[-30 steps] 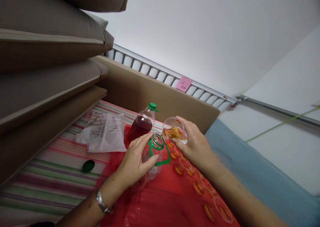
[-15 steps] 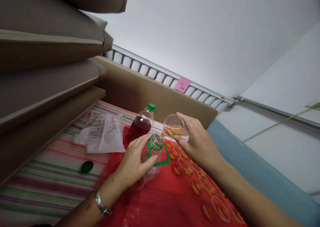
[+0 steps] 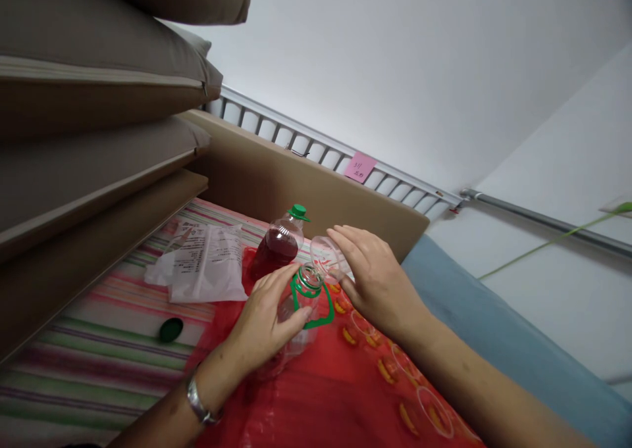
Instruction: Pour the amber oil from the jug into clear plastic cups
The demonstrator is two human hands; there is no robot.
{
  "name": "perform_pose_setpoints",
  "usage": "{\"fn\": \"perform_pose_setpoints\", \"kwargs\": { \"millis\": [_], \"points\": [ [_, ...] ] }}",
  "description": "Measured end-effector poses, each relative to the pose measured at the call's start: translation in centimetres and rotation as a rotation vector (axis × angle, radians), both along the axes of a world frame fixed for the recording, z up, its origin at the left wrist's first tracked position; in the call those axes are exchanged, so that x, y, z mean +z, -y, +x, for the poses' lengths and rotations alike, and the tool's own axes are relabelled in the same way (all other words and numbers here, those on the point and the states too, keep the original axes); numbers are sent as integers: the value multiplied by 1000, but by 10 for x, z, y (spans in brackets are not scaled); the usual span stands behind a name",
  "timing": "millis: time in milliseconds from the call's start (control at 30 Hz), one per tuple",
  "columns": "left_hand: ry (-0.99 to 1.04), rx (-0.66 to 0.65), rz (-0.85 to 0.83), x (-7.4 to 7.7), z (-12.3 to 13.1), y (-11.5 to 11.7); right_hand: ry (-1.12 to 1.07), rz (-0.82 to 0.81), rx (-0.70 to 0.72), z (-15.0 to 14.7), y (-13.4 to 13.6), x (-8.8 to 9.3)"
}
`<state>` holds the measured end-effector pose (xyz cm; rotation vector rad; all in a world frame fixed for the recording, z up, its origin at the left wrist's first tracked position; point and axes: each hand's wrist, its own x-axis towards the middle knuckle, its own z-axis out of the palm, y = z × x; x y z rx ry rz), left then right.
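My left hand (image 3: 270,313) is wrapped round a clear plastic bottle (image 3: 309,289) with a green neck ring and handle, its mouth uncapped. With my right hand (image 3: 368,273) I hold a clear plastic cup (image 3: 324,256), tipped steeply so its rim meets the bottle's mouth. The cup looks nearly drained, with only a trace of liquid near the rim. Behind them stands a second bottle (image 3: 277,247) of dark red liquid, closed with a green cap. A loose dark green cap (image 3: 170,329) lies on the striped cloth at the left.
A red plastic sheet (image 3: 306,395) covers the surface, with several clear cups (image 3: 434,412) along its right side. A white printed plastic bag (image 3: 205,264) lies on the striped cloth (image 3: 89,382). Stacked grey cushions (image 3: 99,132) rise at the left; a beige board (image 3: 316,191) stands behind.
My right hand has tilted the cup further and moved it slightly left over the bottle's mouth. The amber liquid seen in the cup earlier has mostly gone. My left hand keeps its place.
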<state>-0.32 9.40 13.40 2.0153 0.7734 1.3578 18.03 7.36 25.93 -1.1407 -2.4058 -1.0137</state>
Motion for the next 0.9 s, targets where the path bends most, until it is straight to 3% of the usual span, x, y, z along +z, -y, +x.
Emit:
{"fn": "perform_pose_setpoints", "kwargs": {
  "millis": [233,300,367,467,567,667,733,900],
  "points": [
    [0,6,-6,-2,0,0,44,-55,35,-11,6,10],
    [-2,-3,-4,-1,-1,0,-92,-125,43,-9,4,9],
    [-3,-6,-6,0,-2,-1,-409,-203,2,0,-3,-3],
    [-4,-4,-32,1,-4,-2,-1133,-332,-90,22,-20,-45],
    [1,4,-61,1,-5,-3,-1639,-425,-139,41,-37,-108],
    [-3,14,-77,2,-5,-3,-1761,-384,-242,48,-48,-167],
    [-7,21,-85,2,-4,-3,-1760,-362,-284,48,-52,-194],
    [11,46,-76,-1,-2,-4,-1780,-363,-279,44,-62,-228]
  ]
}}
